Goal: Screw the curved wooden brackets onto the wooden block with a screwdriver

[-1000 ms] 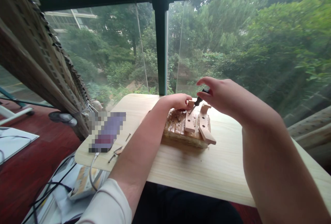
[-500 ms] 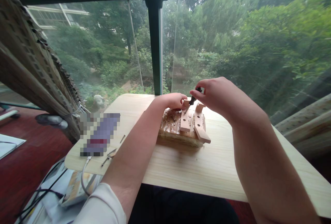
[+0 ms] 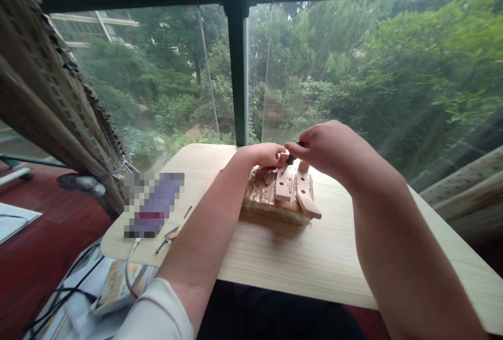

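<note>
Right hand (image 3: 328, 145): closed round the dark handle of a screwdriver (image 3: 290, 160), shaft slanting down and to the left. Left hand (image 3: 269, 154): fingers curled against the raised far end of the left-hand wooden piece (image 3: 283, 191); pinching or only bracing, cannot tell. Hands very near each other, right thumb almost at the left fingertips.

Screwdriver tip meets the upper part of that piece, above a dark hole. Screw head under the tip too small to make out. Judged step: working a screw at the upper fixing point, left hand steadying.

Next move, as I read it, calls for the tip kept seated, the shaft brought more in line with the screw, downward pressure with each turn, and the left fingers clear of any slip.

Both wooden pieces lie on top of a brown block (image 3: 271, 211) with a shiny, pitted surface. The second wooden piece (image 3: 303, 185) sits just right of the first, apart from it, near end angled out past the block's edge.

Block rests on the pale table (image 3: 310, 261). Farther left, beyond the left forearm: a loose screw (image 3: 187, 211), more small metal pieces (image 3: 166, 240), and a blurred-out phone (image 3: 161, 201) with a white cable (image 3: 128, 264) at its near end.
</note>
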`<state>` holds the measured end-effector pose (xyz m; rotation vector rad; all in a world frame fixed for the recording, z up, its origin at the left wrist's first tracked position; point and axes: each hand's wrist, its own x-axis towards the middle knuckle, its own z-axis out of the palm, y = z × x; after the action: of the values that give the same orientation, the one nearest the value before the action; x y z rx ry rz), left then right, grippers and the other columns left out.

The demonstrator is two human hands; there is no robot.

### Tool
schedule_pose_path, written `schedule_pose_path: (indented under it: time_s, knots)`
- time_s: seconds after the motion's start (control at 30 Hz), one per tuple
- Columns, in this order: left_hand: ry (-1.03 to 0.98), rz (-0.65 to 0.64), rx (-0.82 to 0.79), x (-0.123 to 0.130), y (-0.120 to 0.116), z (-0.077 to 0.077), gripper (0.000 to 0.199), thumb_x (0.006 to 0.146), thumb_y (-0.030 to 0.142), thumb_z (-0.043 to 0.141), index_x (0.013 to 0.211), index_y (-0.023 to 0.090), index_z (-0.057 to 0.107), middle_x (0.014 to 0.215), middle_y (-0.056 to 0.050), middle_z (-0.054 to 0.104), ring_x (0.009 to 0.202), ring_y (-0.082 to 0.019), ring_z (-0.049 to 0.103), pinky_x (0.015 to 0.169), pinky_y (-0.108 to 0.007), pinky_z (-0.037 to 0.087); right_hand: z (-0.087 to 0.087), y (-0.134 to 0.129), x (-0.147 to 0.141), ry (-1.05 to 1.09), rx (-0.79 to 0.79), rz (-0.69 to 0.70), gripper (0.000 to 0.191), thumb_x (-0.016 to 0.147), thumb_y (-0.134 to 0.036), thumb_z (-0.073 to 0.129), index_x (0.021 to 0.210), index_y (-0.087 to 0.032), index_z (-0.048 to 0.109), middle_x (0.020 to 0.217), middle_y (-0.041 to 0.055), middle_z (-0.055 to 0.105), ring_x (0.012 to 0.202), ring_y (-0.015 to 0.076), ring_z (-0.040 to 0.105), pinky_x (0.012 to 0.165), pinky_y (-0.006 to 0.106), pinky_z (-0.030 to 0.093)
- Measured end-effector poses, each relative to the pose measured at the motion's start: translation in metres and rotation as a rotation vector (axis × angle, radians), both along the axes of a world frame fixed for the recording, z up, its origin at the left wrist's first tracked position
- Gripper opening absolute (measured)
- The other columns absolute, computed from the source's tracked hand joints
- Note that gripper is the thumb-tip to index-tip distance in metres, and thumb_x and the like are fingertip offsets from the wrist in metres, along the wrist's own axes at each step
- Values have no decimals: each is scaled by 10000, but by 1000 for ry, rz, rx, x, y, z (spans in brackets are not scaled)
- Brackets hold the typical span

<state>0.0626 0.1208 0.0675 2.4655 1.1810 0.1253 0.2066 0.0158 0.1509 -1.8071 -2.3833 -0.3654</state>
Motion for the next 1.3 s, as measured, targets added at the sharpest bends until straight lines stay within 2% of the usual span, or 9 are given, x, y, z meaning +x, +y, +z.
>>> schedule_pose_path:
  time_s: [0.17, 0.3, 0.47, 0.67, 0.8, 0.97, 1.07, 1.17, 1.3]
  knots:
    - [-13, -4, -8, 0, 1, 0, 270, 738, 300, 578, 970, 182, 648, 821, -11, 679, 665, -145, 563, 568, -237, 379, -6, 3, 6, 91, 66, 129, 305, 845, -344, 508, 1012, -200, 718, 767, 57, 705, 649, 164, 576, 571, 270, 339]
    - [-50, -21, -32, -1, 3, -3, 276, 730, 286, 586, 984, 192, 641, 788, 8, 661, 652, -134, 553, 574, -225, 386, 0, -5, 11, 45, -31, 185, 282, 859, -322, 481, 886, -195, 731, 738, 50, 698, 622, 147, 556, 547, 266, 327]
    - [-42, -68, -21, -1, 4, -4, 258, 712, 236, 585, 958, 195, 650, 816, 18, 671, 703, -139, 564, 611, -219, 396, 3, -6, 5, -40, -61, 5, 443, 856, -472, 463, 641, -171, 707, 591, 76, 635, 533, 145, 512, 489, 277, 279]
    - [-17, -58, 2, 0, 1, -1, 200, 734, 249, 565, 908, 189, 645, 827, -3, 677, 719, -156, 570, 610, -236, 396, -3, -2, 4, 70, 64, 106, 281, 843, -335, 505, 918, -177, 725, 733, 66, 689, 614, 146, 543, 537, 260, 316]
    - [-8, -56, 3, 0, 1, -2, 225, 723, 255, 558, 926, 190, 630, 823, 2, 666, 711, -152, 558, 599, -232, 394, 3, -11, 9, 54, -67, 175, 260, 840, -308, 496, 819, -187, 726, 711, 49, 682, 592, 130, 524, 540, 261, 318]
    - [2, -79, -3, 2, 3, -2, 199, 705, 230, 551, 885, 192, 627, 790, 14, 655, 707, -146, 549, 618, -228, 398, 4, -11, 4, -54, -67, 19, 418, 850, -429, 454, 688, -158, 728, 606, 85, 636, 532, 146, 497, 492, 284, 273]
    - [10, -78, 7, 2, 3, -1, 148, 714, 235, 551, 835, 190, 623, 772, 4, 649, 705, -154, 550, 609, -239, 391, 0, -7, 2, -30, -14, 22, 387, 855, -401, 456, 803, -148, 743, 684, 103, 672, 580, 160, 538, 499, 280, 276]
    - [-3, -63, -3, 1, 2, 0, 158, 722, 259, 563, 856, 197, 620, 779, -4, 646, 712, -161, 558, 609, -246, 391, -1, -7, 6, 38, 15, 105, 314, 862, -354, 490, 955, -170, 727, 768, 85, 702, 639, 161, 569, 531, 267, 307]
    - [-22, -28, -38, -1, -1, 1, 201, 719, 278, 572, 902, 204, 608, 792, 6, 648, 705, -154, 560, 618, -242, 397, 3, -11, 11, 28, -101, 143, 256, 865, -300, 504, 862, -192, 736, 766, 61, 706, 634, 148, 572, 550, 265, 330]
